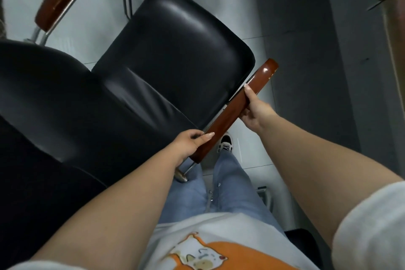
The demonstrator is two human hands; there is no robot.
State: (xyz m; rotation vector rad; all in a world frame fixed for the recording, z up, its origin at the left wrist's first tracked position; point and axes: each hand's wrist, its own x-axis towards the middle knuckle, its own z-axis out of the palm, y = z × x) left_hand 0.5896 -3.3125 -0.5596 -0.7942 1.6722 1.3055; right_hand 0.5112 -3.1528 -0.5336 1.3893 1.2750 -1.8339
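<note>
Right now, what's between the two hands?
Only a bare stretch of the wooden armrest that the left hand and right hand grip, in the head view.

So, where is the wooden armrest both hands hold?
In the head view, right of centre, the armrest runs beside the black seat, left hand gripping its near end, right hand farther along.

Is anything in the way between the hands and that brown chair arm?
No, nothing is. The left hand grips the near end of the wooden armrest, and the right hand grips it farther along. Both touch the wood directly.
</note>
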